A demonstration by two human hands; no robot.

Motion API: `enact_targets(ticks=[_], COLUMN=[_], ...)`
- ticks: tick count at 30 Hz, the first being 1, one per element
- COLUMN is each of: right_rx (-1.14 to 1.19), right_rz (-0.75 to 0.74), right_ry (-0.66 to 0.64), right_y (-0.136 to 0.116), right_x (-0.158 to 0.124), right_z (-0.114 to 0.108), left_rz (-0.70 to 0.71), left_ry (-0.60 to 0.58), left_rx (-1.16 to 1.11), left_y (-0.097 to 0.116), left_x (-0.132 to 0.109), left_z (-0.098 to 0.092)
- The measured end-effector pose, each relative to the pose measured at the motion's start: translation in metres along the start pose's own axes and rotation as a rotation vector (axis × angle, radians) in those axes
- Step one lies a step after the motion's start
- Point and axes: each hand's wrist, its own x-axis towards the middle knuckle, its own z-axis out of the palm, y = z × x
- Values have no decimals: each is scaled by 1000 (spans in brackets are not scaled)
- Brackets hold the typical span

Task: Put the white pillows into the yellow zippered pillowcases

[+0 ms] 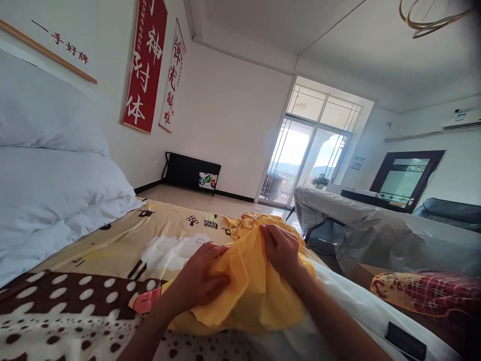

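A yellow cloth (259, 296) hangs bunched between my two hands above the bed. My left hand (205, 273) is closed on its left part, fingers curled into the folds. On the other side, my right hand (281, 248) pinches the cloth near its top, raising it to a peak. Behind my hands, more yellow patterned fabric (263, 219) lies crumpled at the far end of the bed. Beneath is a patterned blanket (124, 240) in beige and brown with white dots.
White pillows (56, 185) are stacked at the left. A table under plastic sheeting (361, 225) stands at the right, with red patterned fabric (428, 293) nearer. A dark flat object (406, 341) lies at the lower right. A black folded frame (191, 173) leans by the far wall.
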Motion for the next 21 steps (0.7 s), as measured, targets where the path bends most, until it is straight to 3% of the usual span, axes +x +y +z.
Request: enact_targets(ticks=[6,13,21], right_rx=[116,132,144], right_rz=[-219,-371,-233], right_ry=[26,-19,-65], right_y=[-11,-9,-5], right_x=[-3,1,-6], right_z=[-3,-5,15], left_rz=[-4,47,16], left_ry=[-51,-282,-414], left_rx=[81,-127,-205], left_y=[11,24,8], left_x=[-1,-4,-7], left_z=[10,-14,-28])
